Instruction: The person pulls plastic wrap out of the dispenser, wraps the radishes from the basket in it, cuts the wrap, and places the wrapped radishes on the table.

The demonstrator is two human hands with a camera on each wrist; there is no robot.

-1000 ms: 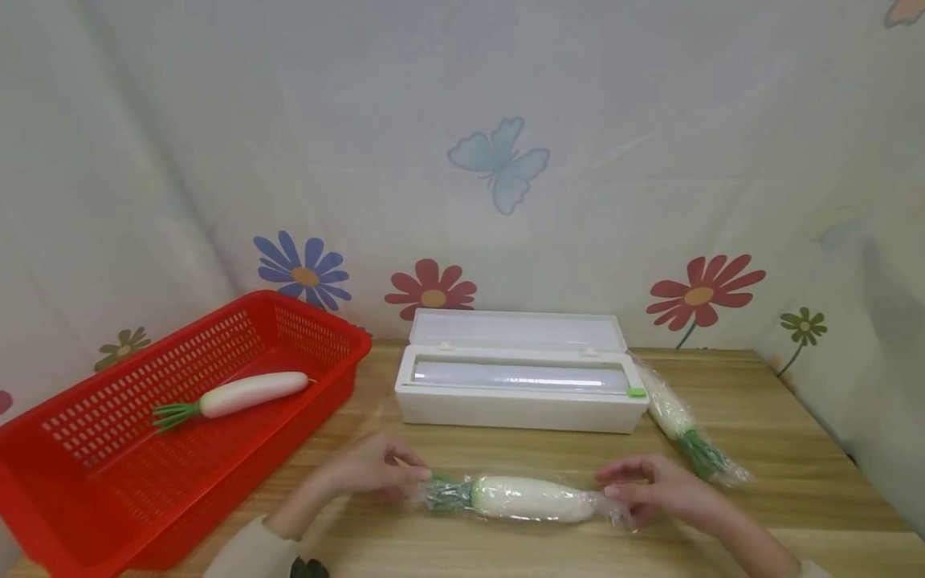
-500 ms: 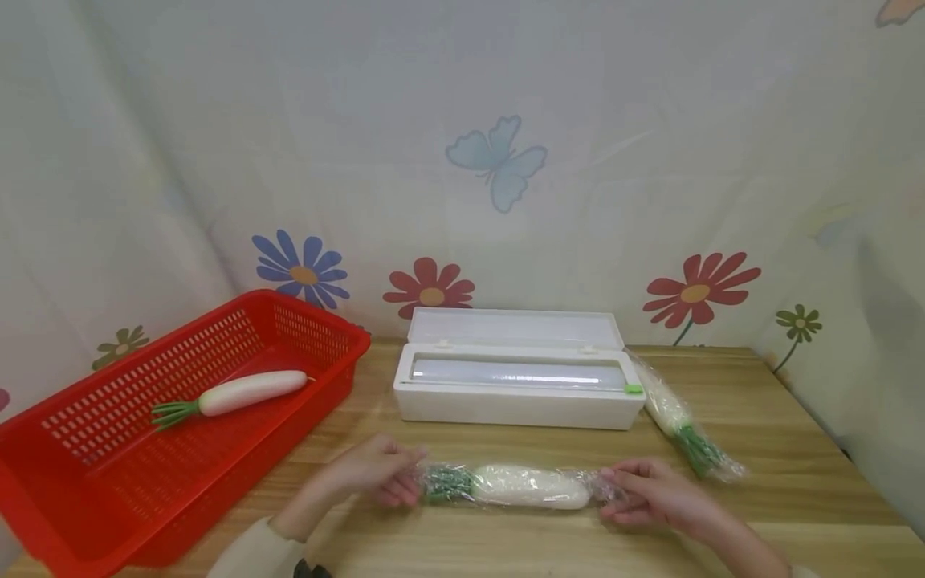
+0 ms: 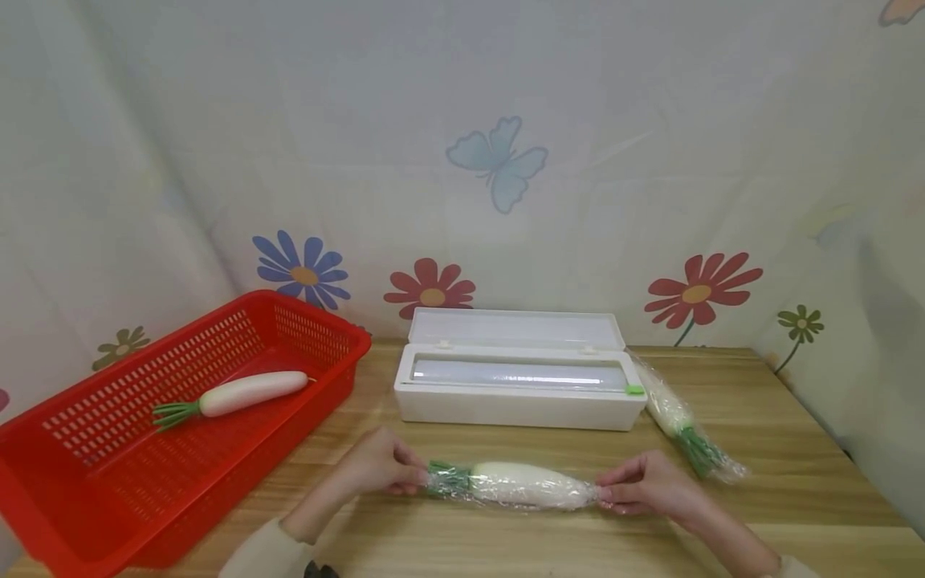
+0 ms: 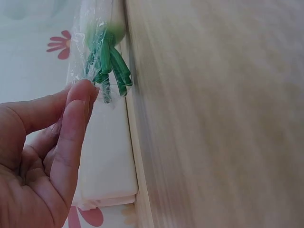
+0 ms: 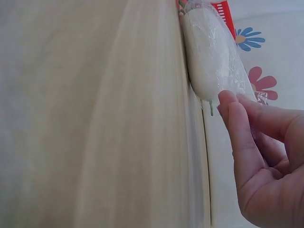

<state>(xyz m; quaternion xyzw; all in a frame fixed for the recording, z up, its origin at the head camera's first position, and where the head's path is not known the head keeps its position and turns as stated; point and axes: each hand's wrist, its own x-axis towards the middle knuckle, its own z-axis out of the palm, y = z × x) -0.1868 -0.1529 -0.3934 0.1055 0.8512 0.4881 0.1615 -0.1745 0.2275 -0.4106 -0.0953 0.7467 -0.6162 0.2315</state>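
Wood-grain table (image 3: 802, 457), flowered backdrop (image 3: 347, 120), fingers (image 3: 410, 475) of left hand (image 3: 381, 464) and right hand (image 3: 652, 488) pinching film (image 4: 78, 66) around white radish (image 3: 531, 485)

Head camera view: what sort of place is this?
Probably an indoor workspace, perhaps staged: a wooden table stands before a flowered backdrop, with an open film box behind the wrapped radish.

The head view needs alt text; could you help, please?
Left hand and right hand pinch clear wrap at either end of a white radish. Behind it is an open white box; a red basket holding a bare radish sits left, another wrapped radish right.
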